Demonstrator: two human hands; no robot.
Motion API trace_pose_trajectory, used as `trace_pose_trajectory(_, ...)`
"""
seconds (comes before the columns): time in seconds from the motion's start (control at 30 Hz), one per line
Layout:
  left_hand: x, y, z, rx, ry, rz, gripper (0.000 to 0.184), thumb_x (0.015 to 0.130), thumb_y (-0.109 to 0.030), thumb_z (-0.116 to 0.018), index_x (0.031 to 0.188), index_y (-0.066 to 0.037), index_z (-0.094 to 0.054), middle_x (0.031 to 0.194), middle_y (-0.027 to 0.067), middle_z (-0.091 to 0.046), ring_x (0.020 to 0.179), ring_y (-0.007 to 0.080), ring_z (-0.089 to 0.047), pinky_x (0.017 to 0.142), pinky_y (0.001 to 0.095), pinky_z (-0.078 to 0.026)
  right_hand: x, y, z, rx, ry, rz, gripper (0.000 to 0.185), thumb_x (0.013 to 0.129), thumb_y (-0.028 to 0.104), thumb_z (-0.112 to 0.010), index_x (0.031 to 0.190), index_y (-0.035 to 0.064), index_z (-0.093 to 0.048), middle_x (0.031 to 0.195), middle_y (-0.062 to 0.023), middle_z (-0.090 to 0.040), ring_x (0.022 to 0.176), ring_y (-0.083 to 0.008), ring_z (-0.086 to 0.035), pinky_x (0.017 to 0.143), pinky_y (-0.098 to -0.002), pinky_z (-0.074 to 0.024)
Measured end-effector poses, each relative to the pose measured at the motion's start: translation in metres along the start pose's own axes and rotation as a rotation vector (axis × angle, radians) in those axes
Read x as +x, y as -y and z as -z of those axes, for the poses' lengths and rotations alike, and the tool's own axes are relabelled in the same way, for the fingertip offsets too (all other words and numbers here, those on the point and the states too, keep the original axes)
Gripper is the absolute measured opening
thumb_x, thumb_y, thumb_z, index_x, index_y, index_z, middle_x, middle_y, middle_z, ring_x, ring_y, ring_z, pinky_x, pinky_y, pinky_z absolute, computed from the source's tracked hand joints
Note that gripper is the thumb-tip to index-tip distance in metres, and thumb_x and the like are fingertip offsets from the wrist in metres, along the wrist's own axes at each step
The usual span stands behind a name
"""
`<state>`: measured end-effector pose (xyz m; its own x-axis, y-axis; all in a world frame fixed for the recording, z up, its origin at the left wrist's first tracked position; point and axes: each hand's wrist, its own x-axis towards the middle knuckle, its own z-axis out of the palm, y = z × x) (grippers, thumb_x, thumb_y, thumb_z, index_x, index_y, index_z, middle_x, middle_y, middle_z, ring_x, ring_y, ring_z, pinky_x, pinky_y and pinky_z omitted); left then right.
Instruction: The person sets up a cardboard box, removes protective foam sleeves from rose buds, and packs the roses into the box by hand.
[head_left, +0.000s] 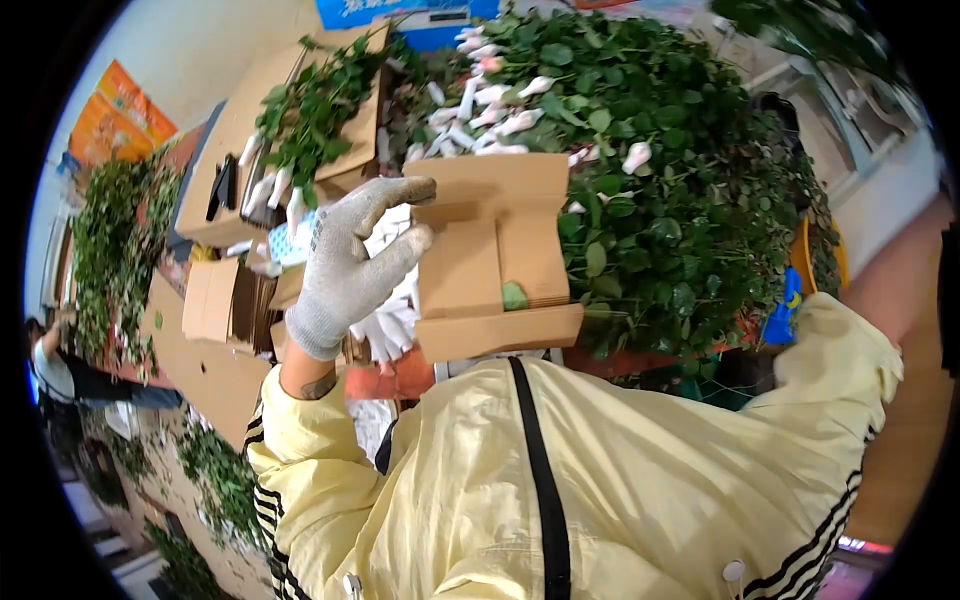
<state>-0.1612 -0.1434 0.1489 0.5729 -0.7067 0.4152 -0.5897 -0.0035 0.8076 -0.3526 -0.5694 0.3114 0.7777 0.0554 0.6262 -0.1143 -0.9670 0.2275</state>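
Note:
My left hand (355,265), in a pale grey knitted glove, is at the left side of an unfolded brown cardboard piece (460,260). Its fingers are curved, with a gap between thumb and forefinger, and the fingertips are at the cardboard's left edge. The cardboard has raised flaps at top and bottom, and a single green leaf (514,296) lies on it. On the right my bare forearm reaches out to the frame's edge, and my right hand is out of view.
Leafy stems with white-wrapped heads (520,122) cover the table beyond. Stacked cardboard (212,300) and white gloves (385,333) lie left. Another bunch (320,110) rests on a large box. A blue object (783,312) is at right. Another person (60,370) stands far left.

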Motion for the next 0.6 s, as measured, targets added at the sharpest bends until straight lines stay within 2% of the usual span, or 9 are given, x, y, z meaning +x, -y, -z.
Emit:
trace_pose_trajectory(0.2, -0.019, 0.033, 0.008, 0.016, -0.253, 0.117, 0.025, 0.082, -0.007, -0.059, 0.104, 0.004, -0.060, 0.100, 0.0121, -0.064, 0.093, 0.0159, -0.060, 0.084, 0.0284, -0.046, -0.001, 0.063, -0.008, -0.226, 0.132, 0.346, 0.061, 0.073, 0.020, -0.059, 0.130, 0.0049, -0.041, 0.117, -0.0130, -0.055, 0.099, -0.0256, -0.058, 0.081, -0.0399, -0.0474)
trace_pose_trajectory(0.27, -0.024, 0.035, 0.001, -0.094, -0.557, 0.070, 0.025, 0.082, -0.006, -0.059, 0.104, 0.005, -0.060, 0.098, 0.0123, -0.064, 0.094, 0.0176, -0.060, 0.085, 0.0293, -0.046, -0.003, 0.091, -0.028, -0.190, 0.184, 0.413, 0.061, 0.073, 0.020, -0.059, 0.130, 0.0048, -0.041, 0.117, -0.0130, -0.055, 0.099, -0.0255, -0.058, 0.081, -0.0399, -0.0475)
trace_pose_trajectory(0.33, -0.032, 0.039, -0.001, -0.051, -0.598, 0.070, 0.025, 0.081, -0.004, -0.060, 0.104, 0.005, -0.059, 0.098, 0.0121, -0.063, 0.093, 0.0188, -0.060, 0.085, 0.0299, -0.046, -0.012, 0.131, -0.063, -0.056, 0.262, 0.463, 0.061, 0.073, 0.020, -0.059, 0.130, 0.0048, -0.040, 0.117, -0.0130, -0.055, 0.099, -0.0255, -0.058, 0.081, -0.0399, -0.0476)
trace_pose_trajectory(0.37, -0.037, 0.041, -0.002, -0.044, -0.577, 0.072, 0.025, 0.081, -0.004, -0.060, 0.104, 0.005, -0.059, 0.098, 0.0120, -0.063, 0.093, 0.0188, -0.060, 0.084, 0.0303, -0.046, -0.017, 0.155, -0.083, 0.000, 0.298, 0.488, 0.062, 0.073, 0.020, -0.059, 0.130, 0.0048, -0.040, 0.117, -0.0130, -0.055, 0.099, -0.0255, -0.058, 0.081, -0.0399, -0.0476)
trace_pose_trajectory(0.4, -0.041, 0.042, -0.002, -0.034, -0.552, 0.077, 0.026, 0.080, -0.004, -0.061, 0.104, 0.005, -0.059, 0.097, 0.0120, -0.063, 0.093, 0.0187, -0.060, 0.084, 0.0307, -0.046, -0.021, 0.185, -0.099, 0.070, 0.694, 0.318, 0.060, 0.076, 0.022, -0.059, 0.129, 0.0045, -0.040, 0.116, -0.0144, -0.055, 0.097, -0.0262, -0.060, 0.078, -0.0388, -0.0483)
trace_pose_trajectory(0.47, -0.045, 0.048, -0.009, -0.024, -0.505, 0.041, 0.028, 0.077, -0.003, -0.062, 0.104, 0.004, -0.059, 0.097, 0.0133, -0.064, 0.092, 0.0213, -0.060, 0.082, 0.0318, -0.047, -0.030, 0.224, -0.135, 0.193, 1.170, 0.083, 0.068, 0.072, 0.024, -0.065, 0.131, 0.0021, -0.038, 0.114, -0.0144, -0.055, 0.106, -0.0286, -0.054, 0.091, -0.0373, -0.0406)
trace_pose_trajectory(0.5, -0.046, 0.053, -0.006, 0.215, -0.351, -0.037, 0.032, 0.073, -0.002, -0.064, 0.105, 0.004, -0.060, 0.098, 0.0148, -0.063, 0.090, 0.0257, -0.061, 0.081, 0.0331, -0.047, -0.044, 0.228, -0.151, 0.210, 1.185, 0.078, 0.068, 0.072, 0.024, -0.065, 0.131, 0.0021, -0.038, 0.114, -0.0144, -0.055, 0.106, -0.0286, -0.054, 0.091, -0.0373, -0.0406)
trace_pose_trajectory(0.53, -0.046, 0.054, -0.011, 0.255, -0.226, -0.030, 0.035, 0.071, -0.007, -0.066, 0.105, 0.001, -0.061, 0.102, 0.0151, -0.062, 0.093, 0.0302, -0.060, 0.084, 0.0360, -0.046, -0.059, 0.230, -0.168, 0.268, 1.167, 0.102, 0.068, 0.076, 0.029, -0.063, 0.131, -0.0004, -0.036, 0.110, -0.0170, -0.057, 0.103, -0.0287, -0.056, 0.088, -0.0369, -0.0436)
trace_pose_trajectory(0.6, -0.044, 0.060, -0.023, 0.416, 0.007, 0.036, 0.041, 0.071, -0.016, -0.068, 0.109, -0.006, -0.061, 0.110, 0.0138, -0.059, 0.099, 0.0314, -0.057, 0.088, 0.0403, -0.043, -0.079, 0.229, -0.182, 0.334, 1.171, 0.136, 0.069, 0.079, 0.034, -0.060, 0.132, -0.0029, -0.035, 0.106, -0.0196, -0.059, 0.100, -0.0288, -0.058, 0.085, -0.0364, -0.0466)
